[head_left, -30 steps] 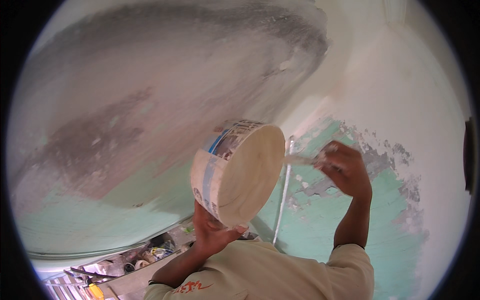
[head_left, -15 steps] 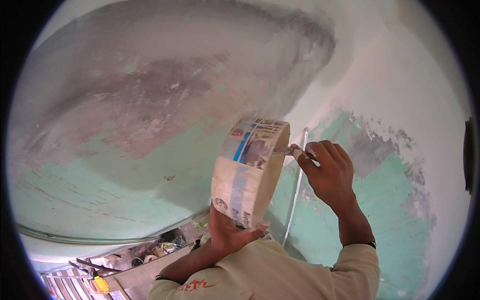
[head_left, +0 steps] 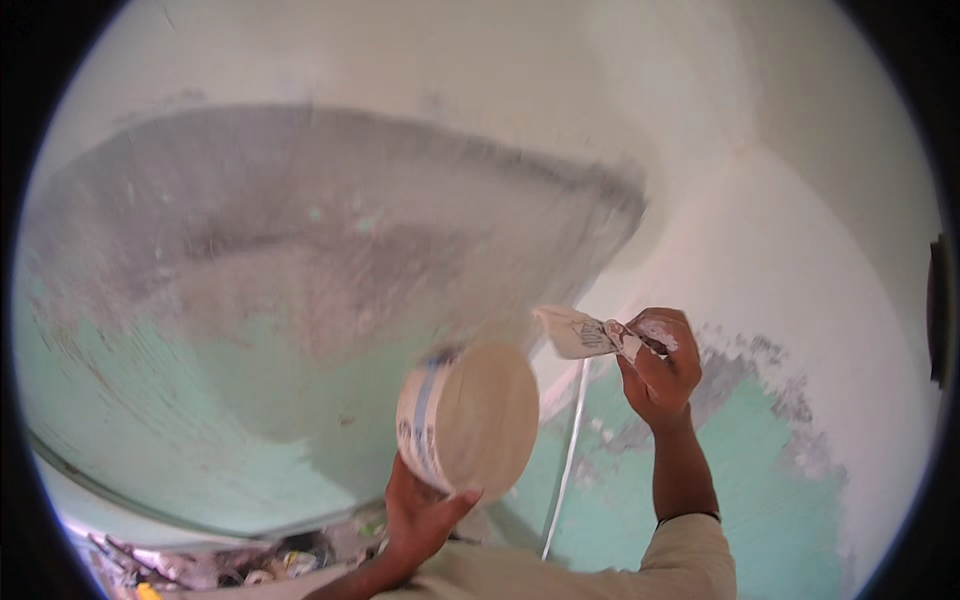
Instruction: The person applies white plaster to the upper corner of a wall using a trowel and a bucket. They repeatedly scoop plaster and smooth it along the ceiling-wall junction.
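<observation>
A shallow round plastic tub (head_left: pixel 412 425), off-white with a blue band and print on its side, is tipped so its pale inside faces right. My left hand (head_left: pixel 428 515) grips it from below, the thumb over the lower rim. Up and to the right of the tub, my right hand (head_left: pixel 663 362) is closed around the handle of a putty knife (head_left: pixel 583 333). The blade points left toward the wall, apart from the tub, with whitish paste on it. White smears mark the right fingers. Motion blurs the tub's edge.
The wall ahead has a large grey patch (head_left: pixel 330 190) above pale green paint (head_left: pixel 270 400). A white strip (head_left: pixel 566 455) runs upright near the corner. Cluttered odds and ends (head_left: pixel 270 568) lie low at the left, beside a yellow object (head_left: pixel 147 592).
The putty knife has come out of the tub and risen with my right hand. My left hand has turned the tub's opening more into view and lowered it slightly. The view has shifted upward.
</observation>
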Motion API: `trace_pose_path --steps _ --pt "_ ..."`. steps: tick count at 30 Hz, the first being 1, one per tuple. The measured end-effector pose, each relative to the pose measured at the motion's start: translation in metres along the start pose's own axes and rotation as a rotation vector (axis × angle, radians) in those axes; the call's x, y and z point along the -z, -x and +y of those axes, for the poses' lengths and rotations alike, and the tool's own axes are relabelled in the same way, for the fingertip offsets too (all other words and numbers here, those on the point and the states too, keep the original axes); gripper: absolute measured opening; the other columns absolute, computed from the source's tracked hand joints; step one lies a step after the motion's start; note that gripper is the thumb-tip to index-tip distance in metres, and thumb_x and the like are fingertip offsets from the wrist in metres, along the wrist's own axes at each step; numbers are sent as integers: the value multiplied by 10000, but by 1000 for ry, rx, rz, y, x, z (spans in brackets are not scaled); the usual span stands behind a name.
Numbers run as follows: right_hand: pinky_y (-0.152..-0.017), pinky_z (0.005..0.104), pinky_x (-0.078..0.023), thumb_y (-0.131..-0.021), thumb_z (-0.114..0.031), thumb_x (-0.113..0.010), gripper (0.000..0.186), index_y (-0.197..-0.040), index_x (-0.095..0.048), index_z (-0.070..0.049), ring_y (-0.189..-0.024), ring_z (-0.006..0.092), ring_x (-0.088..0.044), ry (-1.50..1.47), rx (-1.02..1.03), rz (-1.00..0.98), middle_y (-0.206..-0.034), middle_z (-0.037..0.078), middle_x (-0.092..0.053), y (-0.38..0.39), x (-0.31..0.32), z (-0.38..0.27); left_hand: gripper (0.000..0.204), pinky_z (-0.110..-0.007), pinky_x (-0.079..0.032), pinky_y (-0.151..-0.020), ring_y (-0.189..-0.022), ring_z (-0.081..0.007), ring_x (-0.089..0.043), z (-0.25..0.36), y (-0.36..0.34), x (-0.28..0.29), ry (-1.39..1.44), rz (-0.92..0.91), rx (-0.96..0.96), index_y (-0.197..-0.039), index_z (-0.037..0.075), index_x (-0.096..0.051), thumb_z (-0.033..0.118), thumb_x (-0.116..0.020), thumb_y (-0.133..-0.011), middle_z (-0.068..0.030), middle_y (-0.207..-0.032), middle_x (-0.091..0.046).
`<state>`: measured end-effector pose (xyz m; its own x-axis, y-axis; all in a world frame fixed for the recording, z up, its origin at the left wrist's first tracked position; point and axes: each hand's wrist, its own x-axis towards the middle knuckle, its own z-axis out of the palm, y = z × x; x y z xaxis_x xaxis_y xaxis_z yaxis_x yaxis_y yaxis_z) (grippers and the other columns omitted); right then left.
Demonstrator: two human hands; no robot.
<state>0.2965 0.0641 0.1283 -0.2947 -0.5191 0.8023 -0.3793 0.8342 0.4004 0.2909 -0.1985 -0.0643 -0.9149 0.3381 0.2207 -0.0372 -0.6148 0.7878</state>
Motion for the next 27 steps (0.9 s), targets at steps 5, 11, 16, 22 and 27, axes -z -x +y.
trace_pose_path --steps 5,11,16,22,27 --pt "-631 279 -492 -827 98 -709 158 -967 -706 26 -751 211 -633 9 -181 157 -910 113 -639 -66 -11 63 937 -431 -430 -1139 -1323 -274 -547 -17 -8 11 9 -37 75 -1481 -76 -337 142 -884 -752 -185 -1442 -526" --pt "-713 257 -484 -970 -45 -676 111 -1038 -707 37 -863 112 -597 -265 -336 411 -1111 73 -615 -168 -33 122 931 -388 -488 -1038 -1235 -273 -593 -14 0 21 -157 -45 93 -1493 -64 -377 216 -896 -772 -194 -1381 -595" --pt "-804 286 -485 -987 -160 -692 227 -1123 -746 13 -931 143 -597 -199 -333 436 -1161 78 -634 -217 -25 145 983 -449 -438 -1139 -1308 -276 -562 -26 -4 15 117 -39 84 -1481 -74 -324 133 -918 -725 -195 -1430 -533" --pt "-881 366 -474 -958 -156 -723 200 -1078 -761 -1 -1016 266 -594 146 -75 499 -1099 129 -689 -226 -36 146 922 -402 -486 -1036 -1230 -269 -594 -38 -4 28 -168 -48 59 -1476 -42 -407 290 -908 -777 -194 -1361 -604" --pt "-883 418 -457 -948 -144 -728 183 -1064 -760 -7 -971 296 -587 543 -54 479 -1073 121 -702 -199 -37 178 933 -402 -483 -1041 -1243 -275 -590 -26 -9 32 -120 -77 99 -1479 -44 -402 290 -905 -767 -193 -1370 -598"
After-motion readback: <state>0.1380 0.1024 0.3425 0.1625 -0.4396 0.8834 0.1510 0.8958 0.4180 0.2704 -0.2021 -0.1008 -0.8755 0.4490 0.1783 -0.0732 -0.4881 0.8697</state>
